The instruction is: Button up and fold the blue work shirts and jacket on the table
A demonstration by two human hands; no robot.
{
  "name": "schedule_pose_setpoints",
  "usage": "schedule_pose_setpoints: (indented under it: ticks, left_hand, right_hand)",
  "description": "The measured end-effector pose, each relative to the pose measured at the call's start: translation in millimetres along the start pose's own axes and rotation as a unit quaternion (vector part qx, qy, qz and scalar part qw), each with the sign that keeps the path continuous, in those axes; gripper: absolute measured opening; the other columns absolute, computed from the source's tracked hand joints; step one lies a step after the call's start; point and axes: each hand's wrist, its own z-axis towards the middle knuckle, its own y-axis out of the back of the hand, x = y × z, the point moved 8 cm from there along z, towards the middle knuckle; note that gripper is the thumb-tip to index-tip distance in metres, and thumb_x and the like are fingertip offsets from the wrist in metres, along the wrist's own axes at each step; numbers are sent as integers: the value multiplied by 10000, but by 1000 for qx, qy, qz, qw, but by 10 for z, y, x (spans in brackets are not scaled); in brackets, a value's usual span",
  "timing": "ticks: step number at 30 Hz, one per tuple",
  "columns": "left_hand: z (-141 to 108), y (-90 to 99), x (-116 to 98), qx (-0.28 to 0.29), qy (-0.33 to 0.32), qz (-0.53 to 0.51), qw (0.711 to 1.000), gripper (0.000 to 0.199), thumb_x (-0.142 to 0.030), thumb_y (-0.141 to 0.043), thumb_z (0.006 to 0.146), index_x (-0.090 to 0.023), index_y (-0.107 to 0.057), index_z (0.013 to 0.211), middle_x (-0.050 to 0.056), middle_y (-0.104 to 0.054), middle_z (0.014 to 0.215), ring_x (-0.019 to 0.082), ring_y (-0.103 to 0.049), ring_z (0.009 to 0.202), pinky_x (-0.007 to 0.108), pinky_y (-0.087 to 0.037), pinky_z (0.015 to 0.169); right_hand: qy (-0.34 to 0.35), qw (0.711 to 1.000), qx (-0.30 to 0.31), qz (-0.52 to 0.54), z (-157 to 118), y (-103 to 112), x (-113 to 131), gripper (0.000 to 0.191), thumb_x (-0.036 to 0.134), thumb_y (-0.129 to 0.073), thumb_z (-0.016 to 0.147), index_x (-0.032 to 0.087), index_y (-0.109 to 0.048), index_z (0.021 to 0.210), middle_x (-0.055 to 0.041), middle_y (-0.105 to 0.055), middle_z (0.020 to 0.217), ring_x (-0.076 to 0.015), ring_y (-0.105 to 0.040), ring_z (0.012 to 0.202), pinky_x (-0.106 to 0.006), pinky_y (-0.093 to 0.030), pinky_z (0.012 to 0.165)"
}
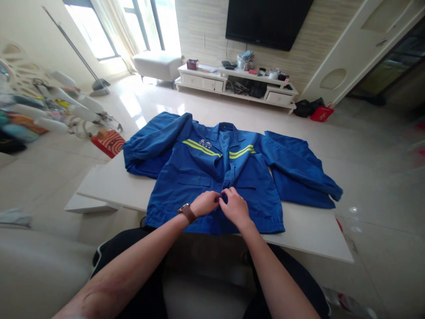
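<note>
A blue jacket point(195, 166) with yellow-green stripes across the chest lies front side up, its collar at the far side and its sleeves spread left and right. Blue cloth also lies beneath both sleeves. My left hand point(206, 204), with a brown-strapped watch on the wrist, pinches the jacket's front edge near the lower middle. Close beside it, my right hand point(235, 206) grips the same front edge, fingertips nearly touching those of the left. Above the hands the front opening is partly overlapped. Any button between the fingers is too small to make out.
The jacket rests on a white table point(318, 230) over my knees. Beyond stand a white TV cabinet point(202, 82) and a grey ottoman point(157, 66). A red patterned bag point(108, 142) is on the floor at left, a red bag point(322, 113) at far right.
</note>
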Motion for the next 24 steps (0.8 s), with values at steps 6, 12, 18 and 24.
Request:
schedule_pose_setpoints:
  ticks: [6, 12, 18, 24]
  left_hand:
    - [-114, -155, -73, 62, -13, -75, 995, 246, -109, -631, 779, -216, -785, 937, 66, -799, 915, 240, -728, 830, 259, -477, 715]
    - [-203, -105, 41, 41, 21, 8, 999, 146, -123, -726, 747, -230, -794, 819, 78, -767, 811, 265, -719, 830, 307, -508, 789]
    - [-276, -77, 91, 40, 49, 37, 997, 202, -149, -727, 797, -248, -802, 957, 87, -766, 885, 280, -716, 949, 331, -505, 904]
    - [-176, -82, 47, 37, 41, 86, 995, 235, -160, -639, 880, -227, -776, 1058, 122, -764, 1036, 297, -712, 1027, 339, -498, 920]
  right_hand:
    - [-51, 998, -21, 16, 130, -38, -3, 254, 288, -606, 869, 242, -618, 1118, -55, -629, 1198, -211, -655, 961, -300, -416, 716]
    - [-49, 997, -46, 49, 155, -36, -150, 205, 216, -571, 884, 229, -604, 1086, -39, -688, 1052, -191, -634, 942, -285, -413, 757]
    - [-10, 1000, 2, 11, 75, -204, -158, 135, 284, -573, 956, 213, -685, 984, -65, -693, 1123, -193, -634, 1002, -281, -428, 829]
    - [-25, 1000, -8, -11, 11, -176, -203, 160, 324, -591, 966, 226, -695, 895, -42, -691, 1076, -177, -645, 900, -279, -404, 736]
